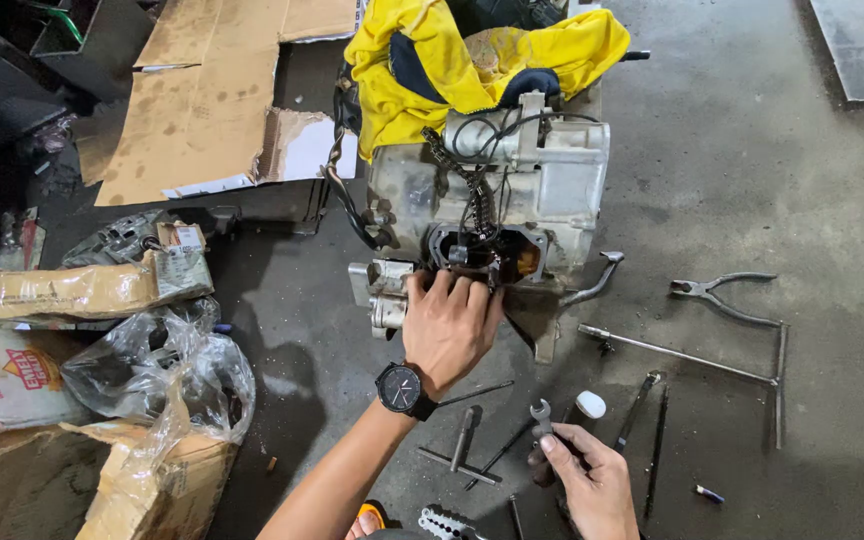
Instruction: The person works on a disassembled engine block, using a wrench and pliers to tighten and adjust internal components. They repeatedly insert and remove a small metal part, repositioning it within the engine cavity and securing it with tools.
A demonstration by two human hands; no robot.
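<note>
A grey metal engine block [552, 190] stands on the concrete floor, with a yellow cloth [422, 60] draped over its far side. My left hand [449, 325], a black watch on its wrist, rests with fingers against the engine's front opening and its chain. My right hand [592, 480] is low on the floor, its fingers closed on a small open-end wrench [542, 412] among loose tools. Black wires and a timing chain [477, 205] hang across the engine's face.
Pliers [722, 293], a long T-handle wrench [687, 355], thin rods and a white cap [590, 404] lie right of the engine. Cardboard sheets [202, 100] lie behind. Cardboard boxes and a clear plastic bag [162, 370] crowd the left.
</note>
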